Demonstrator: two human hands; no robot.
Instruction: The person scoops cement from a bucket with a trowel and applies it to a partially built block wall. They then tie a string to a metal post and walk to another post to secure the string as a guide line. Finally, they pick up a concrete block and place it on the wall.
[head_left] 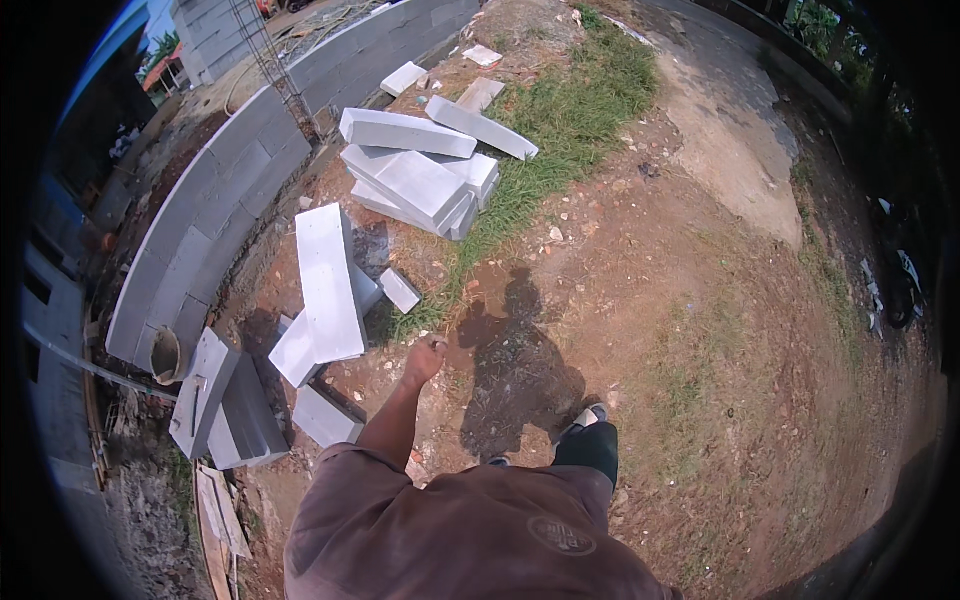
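My left hand (426, 361) hangs in front of me over the bare soil, its fingers curled in, and nothing shows sticking out of it. It is apart from the blocks around it. Left of it, a long pale grey building block (330, 285) leans across other blocks, and a small block piece (400, 290) lies on the ground just beyond. A lower block (327, 417) rests beside my forearm. My right hand is out of view.
Farther ahead lies a pile of pale blocks (410, 185) beside grass (565, 110). A curved block wall (215, 225) runs along the left, with a bucket (166, 354) and leaning blocks (240, 415) near its end. Wooden boards (222, 510) lie at lower left; a paved strip (735, 130) is far right.
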